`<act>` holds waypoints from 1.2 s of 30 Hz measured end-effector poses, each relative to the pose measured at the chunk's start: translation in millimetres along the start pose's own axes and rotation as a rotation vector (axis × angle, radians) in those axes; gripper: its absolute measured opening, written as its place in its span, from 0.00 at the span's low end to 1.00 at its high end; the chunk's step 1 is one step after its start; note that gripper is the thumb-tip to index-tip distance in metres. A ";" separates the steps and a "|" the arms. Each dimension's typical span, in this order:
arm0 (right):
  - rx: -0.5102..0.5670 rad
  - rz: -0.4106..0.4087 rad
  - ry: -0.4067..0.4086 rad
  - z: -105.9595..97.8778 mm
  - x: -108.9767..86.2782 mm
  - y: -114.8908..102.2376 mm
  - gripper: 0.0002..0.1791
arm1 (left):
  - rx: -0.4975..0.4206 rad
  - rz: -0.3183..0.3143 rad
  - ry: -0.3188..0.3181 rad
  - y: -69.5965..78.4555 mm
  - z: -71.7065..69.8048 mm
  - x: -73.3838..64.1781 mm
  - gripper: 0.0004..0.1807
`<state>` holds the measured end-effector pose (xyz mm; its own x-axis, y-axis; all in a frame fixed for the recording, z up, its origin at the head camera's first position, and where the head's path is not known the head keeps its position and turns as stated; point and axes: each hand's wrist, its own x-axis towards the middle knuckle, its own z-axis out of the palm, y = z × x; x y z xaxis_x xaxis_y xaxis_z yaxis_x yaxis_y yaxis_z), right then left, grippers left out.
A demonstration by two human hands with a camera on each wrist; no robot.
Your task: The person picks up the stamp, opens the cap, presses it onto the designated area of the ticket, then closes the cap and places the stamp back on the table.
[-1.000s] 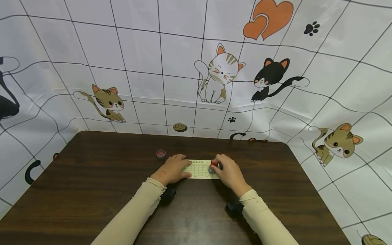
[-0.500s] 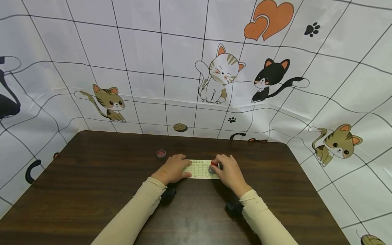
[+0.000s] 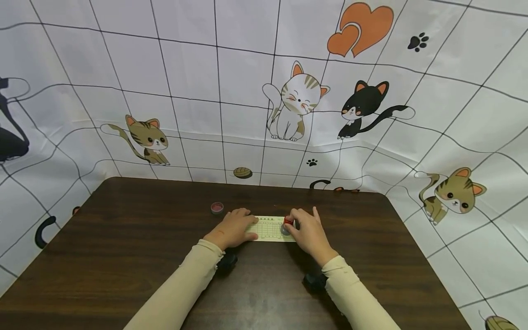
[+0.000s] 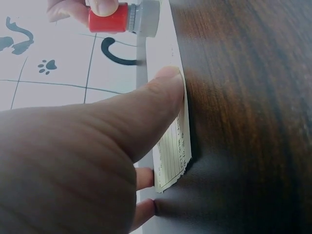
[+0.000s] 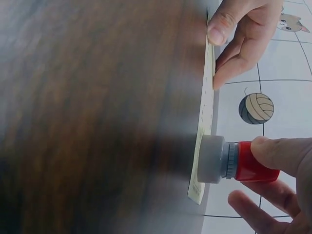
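A pale yellow printed form (image 3: 269,229) with a ruled grid lies on the dark wooden table (image 3: 156,256). My left hand (image 3: 232,229) rests on its left end, thumb along the near edge and fingers toward the far side. In the left wrist view the form's near end is torn and ragged. My right hand (image 3: 308,233) pinches the red handle of a round stamp (image 5: 212,159) between thumb and fingers. Upright on the form's right end, the stamp has its grey base against the paper. Its underside is hidden.
A small round lid or ink pad (image 3: 217,207), reddish inside, sits beyond my left hand. Dark wrist devices (image 3: 315,282) show below both hands. Behind the table hangs a white curtain (image 3: 243,114) printed with cats.
One finger of my right hand has lifted away from the others. Both hands, the stamp and the form stay in the same places.
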<state>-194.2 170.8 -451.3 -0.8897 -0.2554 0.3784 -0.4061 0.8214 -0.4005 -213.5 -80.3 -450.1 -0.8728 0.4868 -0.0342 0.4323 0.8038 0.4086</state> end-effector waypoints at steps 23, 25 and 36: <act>0.028 0.019 0.006 -0.1 0.7 -4.6 0.10 | 0.005 0.015 0.012 -0.1 -2.8 -0.5 0.28; 0.033 0.040 -0.005 -1.9 0.8 -6.3 0.10 | 0.003 0.013 0.011 -0.2 -2.9 -1.1 0.28; 0.152 0.153 0.022 -19.9 7.2 6.3 0.20 | 0.008 0.007 0.015 0.0 -0.8 -0.8 0.28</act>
<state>-199.0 184.3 -434.5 -0.9392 -0.1216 0.3211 -0.2953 0.7630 -0.5750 -213.0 -80.9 -449.3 -0.8730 0.4874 -0.0172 0.4404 0.8031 0.4013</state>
